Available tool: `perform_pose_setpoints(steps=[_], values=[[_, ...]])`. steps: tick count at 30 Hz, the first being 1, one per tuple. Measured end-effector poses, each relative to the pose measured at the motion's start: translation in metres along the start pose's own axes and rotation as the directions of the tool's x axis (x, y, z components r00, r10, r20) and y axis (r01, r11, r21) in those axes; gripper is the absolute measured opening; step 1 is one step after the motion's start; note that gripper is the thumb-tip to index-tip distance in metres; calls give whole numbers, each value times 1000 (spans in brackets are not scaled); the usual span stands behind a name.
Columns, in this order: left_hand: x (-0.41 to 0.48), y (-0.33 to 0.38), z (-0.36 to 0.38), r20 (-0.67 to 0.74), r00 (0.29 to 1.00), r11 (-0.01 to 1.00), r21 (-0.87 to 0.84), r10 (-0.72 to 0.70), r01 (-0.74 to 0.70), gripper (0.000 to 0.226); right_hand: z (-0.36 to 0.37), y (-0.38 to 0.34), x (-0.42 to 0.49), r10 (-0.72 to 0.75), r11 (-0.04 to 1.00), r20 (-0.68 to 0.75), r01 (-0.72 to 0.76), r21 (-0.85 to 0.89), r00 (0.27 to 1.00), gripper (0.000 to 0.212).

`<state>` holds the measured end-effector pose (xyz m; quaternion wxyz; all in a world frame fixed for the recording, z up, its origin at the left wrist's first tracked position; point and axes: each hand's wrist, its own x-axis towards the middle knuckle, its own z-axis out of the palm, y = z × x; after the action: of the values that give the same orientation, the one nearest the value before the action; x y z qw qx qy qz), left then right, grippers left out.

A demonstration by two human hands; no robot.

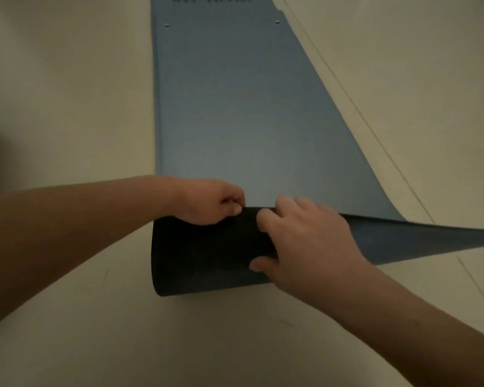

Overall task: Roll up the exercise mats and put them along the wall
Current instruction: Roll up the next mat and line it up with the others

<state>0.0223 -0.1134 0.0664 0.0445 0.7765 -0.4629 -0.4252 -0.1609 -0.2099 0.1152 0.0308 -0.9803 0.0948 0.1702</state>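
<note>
Obs., head view. One blue exercise mat (235, 121) lies flat on the pale floor (67, 93), running lengthwise away from the person. Two small eyelets (166, 25) and a line of print, too blurred to read, sit near its far end. No wall is in view, and no second mat.

The near end (207, 255) is turned over onto the blue face, so the dark underside shows. This is judged to be the first turn of the roll, so the task is at an early stage.

- Left hand (207, 202): fingers curled tight, pinching the leading edge of the turned end near its left side. The likely purpose is to keep that edge tucked down so the core starts tight.
- Right hand (310, 241): somewhat blurred. It lies across the dark face with fingers bent over the leading edge and thumb on the near side, apparently gripping the fold from the middle.
- The hands are close together, both left of the mat's centre line.

Right corner (444, 236): it is not tucked and flares out flat to the right, so the fold runs skewed.

Risk, as a judgement: a skewed start may make the roll cone out. The right side probably needs drawing in before rolling forward.
</note>
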Motion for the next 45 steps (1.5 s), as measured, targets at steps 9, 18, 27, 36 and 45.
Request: perform_pose_setpoints(steps=[9, 18, 27, 36, 45], values=[[-6, -4, -11, -466, 884, 921, 354, 25, 161, 48, 66, 28, 44, 61, 989, 5, -60, -137, 998, 140], [11, -26, 85, -244, 962, 923, 330, -121, 200, 138, 63, 55, 82, 52, 997, -15, -53, -48, 999, 143], [33, -31, 68, -174, 983, 931, 347, -53, 111, 135, 92, 77, 63, 160, 981, 46, -154, -117, 986, 136], [7, -7, 64, -27, 1000, 981, 195, -13, 18, 85, 56, 86, 46, -6, 995, 244, 30, -97, 970, 98], [9, -27, 51, 331, 938, 982, -115, -105, 151, 97, 49, 85, 78, -76, 977, 687, -84, 197, 723, 113]])
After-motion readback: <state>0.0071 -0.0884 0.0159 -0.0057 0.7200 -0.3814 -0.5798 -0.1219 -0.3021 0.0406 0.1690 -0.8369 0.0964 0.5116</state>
